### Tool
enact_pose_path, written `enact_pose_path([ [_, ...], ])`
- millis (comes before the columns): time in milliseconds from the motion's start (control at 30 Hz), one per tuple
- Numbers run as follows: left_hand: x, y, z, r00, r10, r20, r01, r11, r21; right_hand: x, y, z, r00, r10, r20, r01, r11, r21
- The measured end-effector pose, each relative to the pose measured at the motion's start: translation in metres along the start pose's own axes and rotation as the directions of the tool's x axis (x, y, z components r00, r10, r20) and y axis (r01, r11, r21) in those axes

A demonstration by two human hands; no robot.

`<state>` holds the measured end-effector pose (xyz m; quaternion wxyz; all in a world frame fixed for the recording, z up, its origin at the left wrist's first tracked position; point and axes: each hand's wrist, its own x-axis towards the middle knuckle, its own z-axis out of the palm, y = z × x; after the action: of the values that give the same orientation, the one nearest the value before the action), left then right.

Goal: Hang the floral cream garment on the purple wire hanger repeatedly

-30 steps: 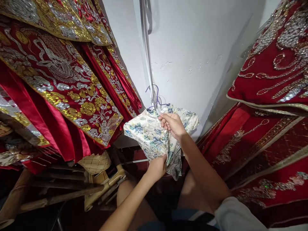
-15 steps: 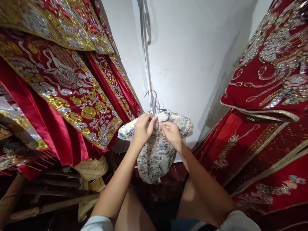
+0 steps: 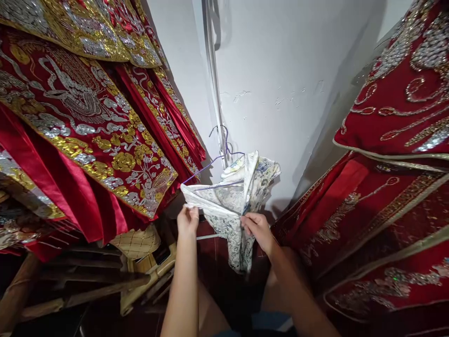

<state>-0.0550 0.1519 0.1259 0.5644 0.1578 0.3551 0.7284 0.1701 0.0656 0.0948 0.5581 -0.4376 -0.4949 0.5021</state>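
Note:
A pale garment with a dark floral print point(image 3: 233, 224) hangs from a purple wire hanger point(image 3: 205, 169) in front of me. Its front is spread apart, showing the whitish inner side. The hanger's left arm is bare, while the garment still covers the right shoulder. My left hand point(image 3: 188, 219) pinches the garment's left edge, pulled out to the side. My right hand point(image 3: 257, 229) is closed on the other front edge near the middle. The hanger's hook sits by a thin metal pole point(image 3: 214, 84).
Red costumes with gold and silver sequins point(image 3: 105, 126) hang close on the left. More red beaded garments point(image 3: 393, 117) crowd the right. A white wall point(image 3: 273, 70) stands behind. Wooden bamboo-like furniture point(image 3: 140, 276) is low on the left.
Both hands have moved down and apart from the collar. The garment front has come open, and its left shoulder is off the hanger, baring the purple wire.

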Motion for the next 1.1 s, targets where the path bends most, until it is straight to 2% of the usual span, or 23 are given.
enact_pose_path([
  [67,-0.011,-0.021,0.004,0.999,-0.039,-0.022,0.040,0.998,0.048,-0.006,0.006,-0.016,0.999,0.031,-0.037,-0.031,0.999,-0.014],
  [133,-0.022,-0.034,0.011,0.999,-0.045,0.009,0.044,0.994,0.096,-0.013,0.008,-0.034,0.997,0.064,-0.046,-0.065,0.997,-0.034],
  [200,-0.031,-0.039,0.019,0.991,0.027,0.131,-0.050,0.983,0.176,-0.019,0.006,-0.050,0.996,0.088,-0.025,-0.089,0.995,-0.045],
  [267,-0.039,-0.040,0.027,0.954,0.089,0.286,-0.174,0.942,0.287,-0.024,0.003,-0.061,0.996,0.091,0.003,-0.091,0.994,-0.061],
  [333,-0.046,-0.040,0.031,0.915,0.047,0.400,-0.231,0.874,0.427,-0.026,0.004,-0.066,0.995,0.095,0.027,-0.091,0.989,-0.118],
  [400,-0.054,-0.041,0.033,0.886,-0.028,0.464,-0.254,0.807,0.534,-0.026,0.011,-0.068,0.987,0.141,0.076,-0.121,0.967,-0.224],
  [500,-0.069,-0.045,0.035,0.841,-0.066,0.536,-0.268,0.811,0.520,-0.024,0.024,-0.067,0.971,0.210,0.118,-0.149,0.908,-0.392],
  [567,-0.082,-0.047,0.038,0.819,-0.073,0.569,-0.271,0.825,0.495,-0.021,0.030,-0.061,0.984,0.158,0.081,-0.110,0.900,-0.423],
  [633,-0.096,-0.049,0.042,0.781,-0.097,0.617,-0.300,0.808,0.507,-0.018,0.030,-0.051,0.993,0.097,0.069,-0.069,0.941,-0.331],
  [667,-0.102,-0.050,0.045,0.751,-0.102,0.653,-0.340,0.788,0.513,-0.018,0.029,-0.043,0.990,0.097,0.103,-0.070,0.969,-0.236],
  [767,-0.110,-0.048,0.051,0.654,-0.057,0.755,-0.515,0.698,0.498,-0.018,0.022,-0.019,0.941,0.123,0.317,-0.166,0.980,0.112],
  [833,-0.106,-0.041,0.049,0.641,0.011,0.767,-0.610,0.613,0.502,-0.018,0.016,-0.006,0.882,0.100,0.460,-0.234,0.941,0.243],
  [900,-0.097,-0.031,0.040,0.660,0.012,0.751,-0.617,0.580,0.532,-0.016,0.009,0.000,0.819,0.096,0.566,-0.283,0.925,0.253],
  [933,-0.094,-0.025,0.033,0.661,-0.053,0.749,-0.584,0.592,0.556,-0.013,0.004,0.000,0.792,0.103,0.601,-0.294,0.928,0.228],
  [967,-0.091,-0.020,0.024,0.643,-0.163,0.749,-0.530,0.611,0.588,-0.009,-0.002,-0.002,0.781,0.109,0.615,-0.280,0.942,0.188],
  [1000,-0.090,-0.016,0.013,0.599,-0.300,0.742,-0.467,0.623,0.628,-0.004,-0.010,-0.005,0.791,0.107,0.602,-0.234,0.963,0.136],
  [1033,-0.091,-0.014,0.000,0.531,-0.439,0.725,-0.411,0.614,0.673,0.002,-0.018,-0.010,0.824,0.087,0.560,-0.158,0.984,0.079],
  [1100,-0.097,-0.014,-0.029,0.389,-0.653,0.650,-0.383,0.527,0.759,0.015,-0.037,-0.021,0.902,-0.020,0.431,0.039,0.999,-0.036],
])
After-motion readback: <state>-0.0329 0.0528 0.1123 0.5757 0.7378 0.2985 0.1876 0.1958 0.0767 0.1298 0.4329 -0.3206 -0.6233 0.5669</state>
